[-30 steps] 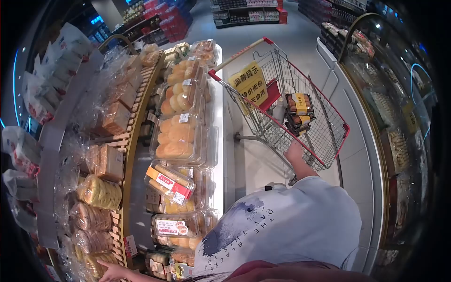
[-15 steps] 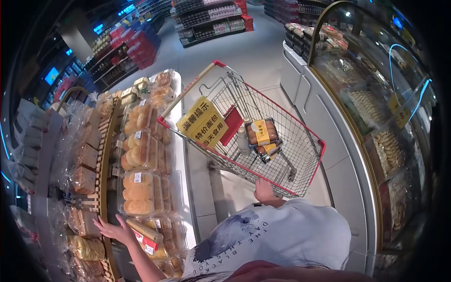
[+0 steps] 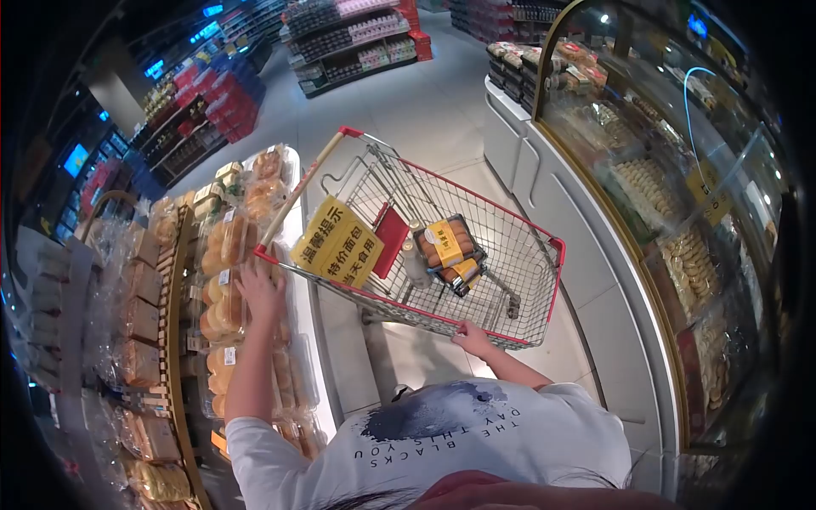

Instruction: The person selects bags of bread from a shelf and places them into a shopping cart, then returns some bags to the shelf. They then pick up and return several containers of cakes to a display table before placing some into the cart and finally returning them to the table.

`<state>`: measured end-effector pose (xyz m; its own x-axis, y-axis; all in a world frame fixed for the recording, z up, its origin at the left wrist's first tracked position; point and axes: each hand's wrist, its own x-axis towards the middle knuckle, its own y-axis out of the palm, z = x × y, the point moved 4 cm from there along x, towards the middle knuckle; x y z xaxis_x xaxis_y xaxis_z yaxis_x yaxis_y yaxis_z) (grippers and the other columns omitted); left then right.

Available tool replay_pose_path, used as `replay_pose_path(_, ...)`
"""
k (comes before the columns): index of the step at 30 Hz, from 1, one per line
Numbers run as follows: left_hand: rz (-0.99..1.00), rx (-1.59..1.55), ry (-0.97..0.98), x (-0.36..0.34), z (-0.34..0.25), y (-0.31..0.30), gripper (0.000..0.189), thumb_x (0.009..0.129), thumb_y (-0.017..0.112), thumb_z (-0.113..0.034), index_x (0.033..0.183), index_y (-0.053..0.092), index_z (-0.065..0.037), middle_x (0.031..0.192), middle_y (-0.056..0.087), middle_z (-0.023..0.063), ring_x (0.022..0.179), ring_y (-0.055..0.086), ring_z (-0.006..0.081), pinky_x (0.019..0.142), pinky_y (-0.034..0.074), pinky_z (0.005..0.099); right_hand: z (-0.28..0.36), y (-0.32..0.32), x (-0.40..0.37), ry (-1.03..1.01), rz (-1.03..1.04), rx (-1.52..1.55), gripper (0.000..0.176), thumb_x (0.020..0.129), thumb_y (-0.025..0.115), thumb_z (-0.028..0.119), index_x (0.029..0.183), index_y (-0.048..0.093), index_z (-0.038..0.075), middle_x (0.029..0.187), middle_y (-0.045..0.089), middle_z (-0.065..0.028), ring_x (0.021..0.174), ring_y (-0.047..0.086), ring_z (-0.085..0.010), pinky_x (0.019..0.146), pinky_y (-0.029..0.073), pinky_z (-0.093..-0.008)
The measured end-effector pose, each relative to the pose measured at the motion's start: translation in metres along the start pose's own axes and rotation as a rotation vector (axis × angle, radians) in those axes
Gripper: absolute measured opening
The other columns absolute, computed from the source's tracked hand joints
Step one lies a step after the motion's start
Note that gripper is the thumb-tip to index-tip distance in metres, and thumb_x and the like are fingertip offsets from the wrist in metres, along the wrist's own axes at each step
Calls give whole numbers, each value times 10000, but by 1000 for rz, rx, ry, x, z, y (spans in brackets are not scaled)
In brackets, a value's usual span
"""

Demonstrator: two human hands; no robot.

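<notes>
My left hand (image 3: pixel 262 293) reaches over the shelf edge with its fingers apart, close over a clear pack of bread rolls (image 3: pixel 223 306) and just below the end of the cart handle. My right hand (image 3: pixel 472 338) is closed around the near side rim of a shopping cart (image 3: pixel 557 255). Inside the cart, a pack of brown rolls with a yellow label (image 3: pixel 446 244) rests on a second yellow-labelled pack (image 3: pixel 464 277). Beside them stand bottles (image 3: pixel 415 262). A yellow sign with Chinese writing (image 3: pixel 333 242) covers part of the cart behind the handle.
A slatted rack with wrapped loaves (image 3: pixel 143 319) lines the left. On the right stands a curved glass display case (image 3: pixel 646 187) of packed baked goods above a grey counter (image 3: pixel 586 289). Farther ahead are a stocked shelf (image 3: pixel 353 42) and red stacked goods (image 3: pixel 229 110).
My left hand has moved forward from beside the wrapped loaves to the roll packs near the cart handle. My right hand has stayed on the cart rim. The view has shifted slightly.
</notes>
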<state>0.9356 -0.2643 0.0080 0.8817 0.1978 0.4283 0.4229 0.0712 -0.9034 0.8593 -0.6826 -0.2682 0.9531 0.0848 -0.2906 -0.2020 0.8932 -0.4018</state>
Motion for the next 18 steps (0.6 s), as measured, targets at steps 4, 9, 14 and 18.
replay_pose_path(4, 107, -89, -95, 64, 13, 58, 482, 747, 602, -303, 1101, 468, -4, 1178, 429, 192, 1142, 380, 330, 956, 261, 527, 14, -13, 11, 213, -113, 93, 360, 653, 690, 263, 853, 521, 15, 788, 578, -96, 744, 545, -173, 662, 441, -304)
replay_pose_path(9, 166, -119, -47, 114, 27, 98, 471, 724, 622, -317, 1051, 491, -4, 1027, 493, 183, 1002, 467, 323, 864, 363, 425, 15, -26, 37, 329, -259, 202, 337, 642, 681, 240, 806, 488, 18, 725, 559, -99, 690, 541, -178, 620, 434, -315)
replay_pose_path(14, 367, -154, -58, 135, 52, 155, 626, 711, 671, -345, 1154, 411, 13, 1027, 509, 203, 954, 540, 348, 803, 456, 405, 27, -38, 62, 398, -403, 221, 331, 654, 666, 221, 827, 470, 18, 721, 545, -95, 675, 526, -173, 622, 420, -306)
replay_pose_path(18, 306, -40, -38, 138, 47, 152, 686, 725, 663, -324, 1220, 333, 18, 1001, 519, 195, 901, 574, 328, 769, 479, 399, 23, -47, 89, 354, -543, 115, 337, 653, 687, 189, 844, 473, 11, 741, 544, -93, 690, 527, -182, 643, 427, -309)
